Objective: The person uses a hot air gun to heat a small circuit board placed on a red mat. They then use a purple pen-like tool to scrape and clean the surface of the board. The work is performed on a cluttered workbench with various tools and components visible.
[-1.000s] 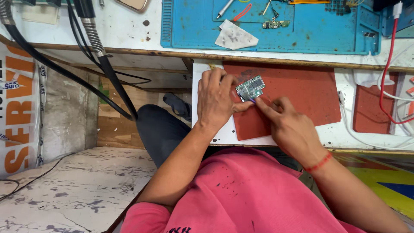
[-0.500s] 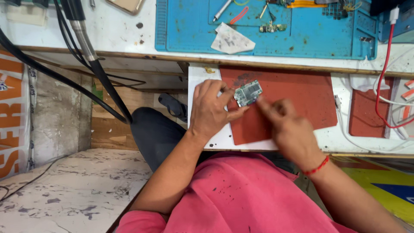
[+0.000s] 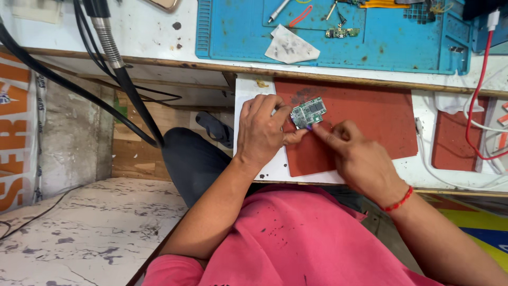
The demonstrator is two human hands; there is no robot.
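Resting on a red mat (image 3: 370,116), small green circuit board (image 3: 308,112), pinched at its left edge by curled left hand (image 3: 263,132), right hand (image 3: 357,156) fingertips (image 3: 317,129) closed just below it.

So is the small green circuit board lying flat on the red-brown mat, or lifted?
Lifted and tilted: the small green circuit board is pinched by the left hand above the red-brown mat.

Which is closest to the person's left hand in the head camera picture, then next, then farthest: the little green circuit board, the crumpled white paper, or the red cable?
From the left hand:
1. Green circuit board: touching its fingers, just to its right on the red mat.
2. Crumpled white paper: above, on the blue mat.
3. Red cable: far right edge.
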